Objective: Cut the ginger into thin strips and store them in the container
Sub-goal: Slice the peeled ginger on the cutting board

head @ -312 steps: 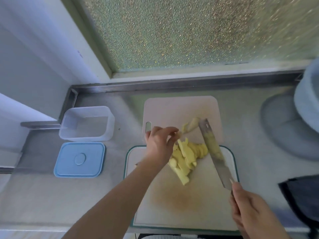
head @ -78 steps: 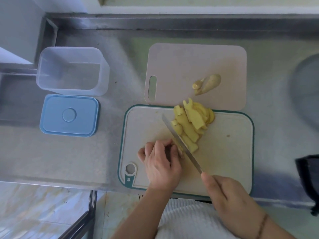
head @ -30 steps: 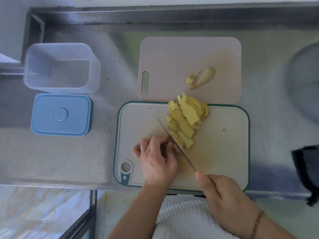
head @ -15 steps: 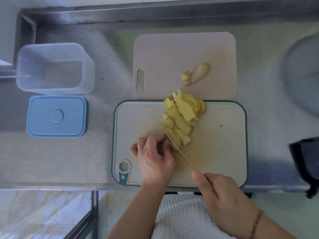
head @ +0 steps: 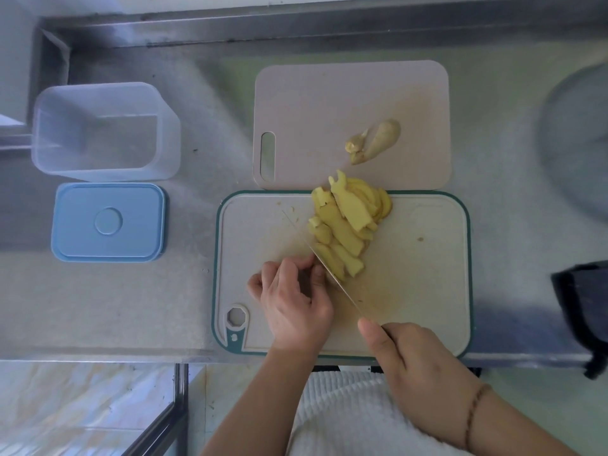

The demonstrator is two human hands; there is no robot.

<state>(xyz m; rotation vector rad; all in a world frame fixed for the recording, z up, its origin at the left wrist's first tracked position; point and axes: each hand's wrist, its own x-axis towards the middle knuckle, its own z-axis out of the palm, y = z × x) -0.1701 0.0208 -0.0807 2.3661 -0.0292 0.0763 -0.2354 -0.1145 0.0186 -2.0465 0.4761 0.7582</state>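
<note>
A pile of yellow ginger slices (head: 347, 225) lies on the green-rimmed cutting board (head: 427, 274). My left hand (head: 292, 301) sits curled at the pile's near left end, its fingertips pressing down on a slice that is hidden beneath them. My right hand (head: 408, 360) grips the handle of a knife (head: 324, 261), whose thin blade runs edge-down right beside the left fingers. An unpeeled ginger piece (head: 375, 141) rests on the beige board (head: 329, 103) behind. The clear container (head: 105, 130) stands at the far left, nothing in it.
The container's blue lid (head: 108, 222) lies flat on the steel counter (head: 197, 291) just in front of the container. A grey round object (head: 579, 143) fills the right edge, and a dark object (head: 582, 311) sits at the right near the counter's front edge.
Since ten seconds ago, both hands have come to the near end of the pile and the knife cuts there. Over the last second the blade has stayed beside my left fingers.
</note>
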